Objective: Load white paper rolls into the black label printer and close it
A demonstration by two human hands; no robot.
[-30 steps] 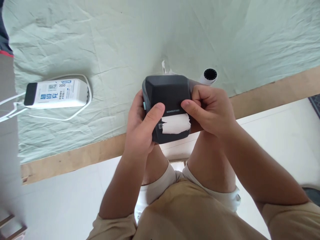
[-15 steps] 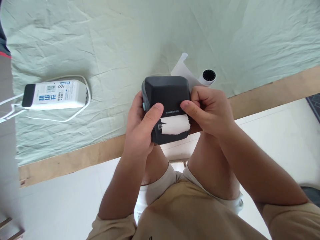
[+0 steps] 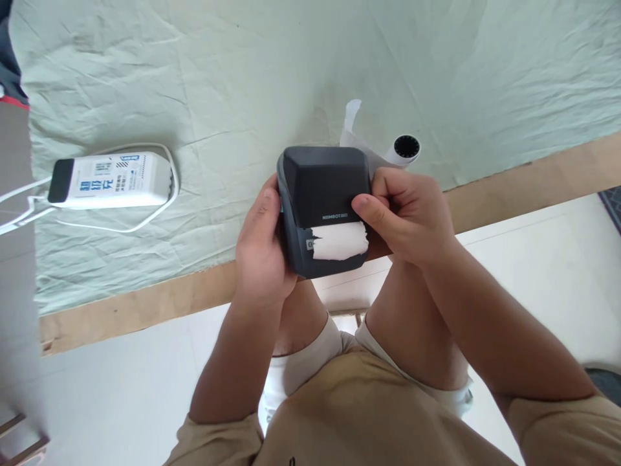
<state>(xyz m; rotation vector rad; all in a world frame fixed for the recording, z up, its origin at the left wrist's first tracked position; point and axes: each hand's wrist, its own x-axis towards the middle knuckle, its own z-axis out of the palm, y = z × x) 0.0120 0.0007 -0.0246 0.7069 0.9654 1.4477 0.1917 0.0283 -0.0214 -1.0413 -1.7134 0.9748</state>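
Observation:
A black label printer [image 3: 324, 184] marked NIIMBOT is held between my two hands at the table's near edge. Torn white paper [image 3: 339, 242] sticks out of the slot on its front. My left hand [image 3: 262, 249] grips the printer's left side, its thumb lying along that edge and its other fingers hidden beneath. On the right side, my right hand [image 3: 410, 217] holds the printer with its thumb on the top corner and its fingers curled. Just behind the printer lies a roll of white label paper [image 3: 406, 149] with a black core, its loose strip [image 3: 353, 126] curling up.
A white power strip [image 3: 114, 181] with blue print and a white cable [image 3: 167, 158] lies at the left on the pale green cloth [image 3: 233, 84]. The table's bare wooden edge [image 3: 145, 294] runs along the front, above my legs.
My left thumb has moved off the printer's top to its left side edge. The loose paper strip has shifted and stands more upright. My right hand stays in place.

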